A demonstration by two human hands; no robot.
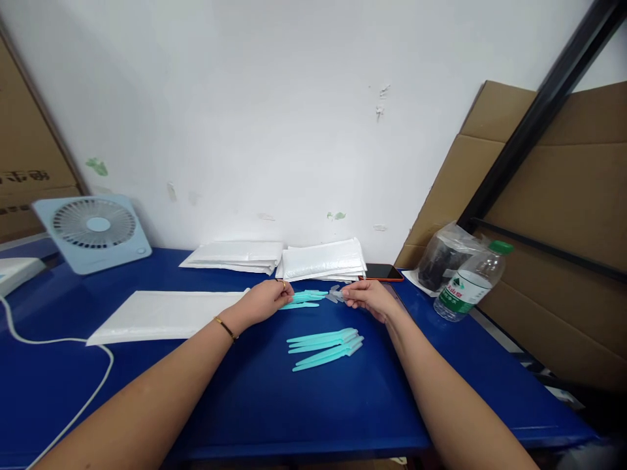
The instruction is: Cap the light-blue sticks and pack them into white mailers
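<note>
My left hand is closed on the handle end of a turquoise stick-like tool, beside other turquoise tools on the blue table. My right hand pinches a small translucent cap at the right end of these tools; several similar caps lie close by. Nearer the front, several turquoise tools with translucent caps on their right ends lie fanned out. A white padded envelope lies flat to the left, its right end beside my left hand.
Stacks of white envelopes stand against the wall, with a phone to their right. A blue fan and white cable are at left. A green-capped bottle and a bagged dark object stand at right.
</note>
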